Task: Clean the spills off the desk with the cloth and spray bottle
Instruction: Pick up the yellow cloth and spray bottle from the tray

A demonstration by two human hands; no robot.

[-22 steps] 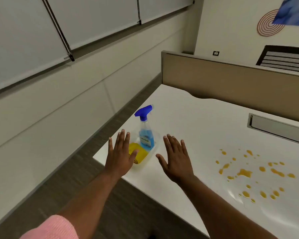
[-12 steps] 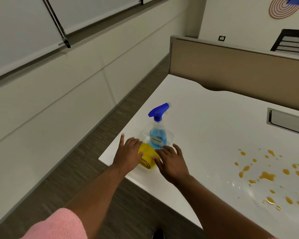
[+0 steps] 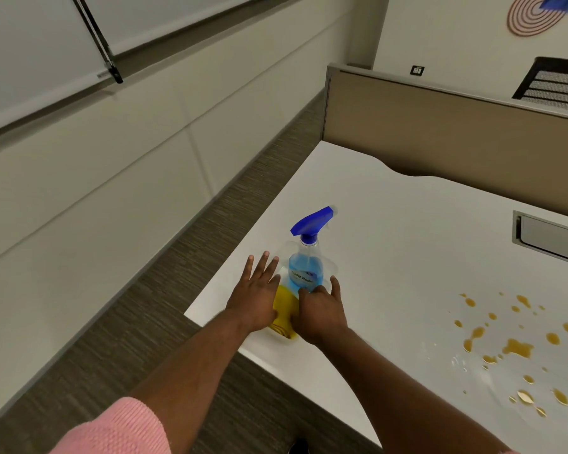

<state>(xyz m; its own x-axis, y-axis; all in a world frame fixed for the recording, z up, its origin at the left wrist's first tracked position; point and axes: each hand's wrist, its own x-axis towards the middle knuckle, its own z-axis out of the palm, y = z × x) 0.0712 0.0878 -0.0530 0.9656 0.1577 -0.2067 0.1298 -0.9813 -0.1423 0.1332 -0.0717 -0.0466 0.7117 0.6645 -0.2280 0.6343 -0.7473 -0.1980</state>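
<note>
A clear spray bottle (image 3: 305, 273) with blue liquid and a blue trigger head stands near the left corner of the white desk (image 3: 407, 231). A rolled yellow cloth (image 3: 284, 306) lies just in front of it, both in a shallow clear tray (image 3: 333, 267). My left hand (image 3: 256, 296) rests flat with fingers spread against the cloth's left side. My right hand (image 3: 322, 309) covers the cloth's right side, fingers bent down at the bottle's base; its grip is hidden. Orange spills (image 3: 515, 348) dot the desk to the right.
A tan partition (image 3: 440, 132) runs along the desk's back edge. A grey cable slot (image 3: 551, 237) is set into the desktop at the right. The desk's left edge drops to a carpeted aisle (image 3: 177, 290) beside a wall.
Both hands came down from hovering onto the cloth and tray. Since half a second ago my left fingers have spread, and my right hand has slid up to the bottle's base.
</note>
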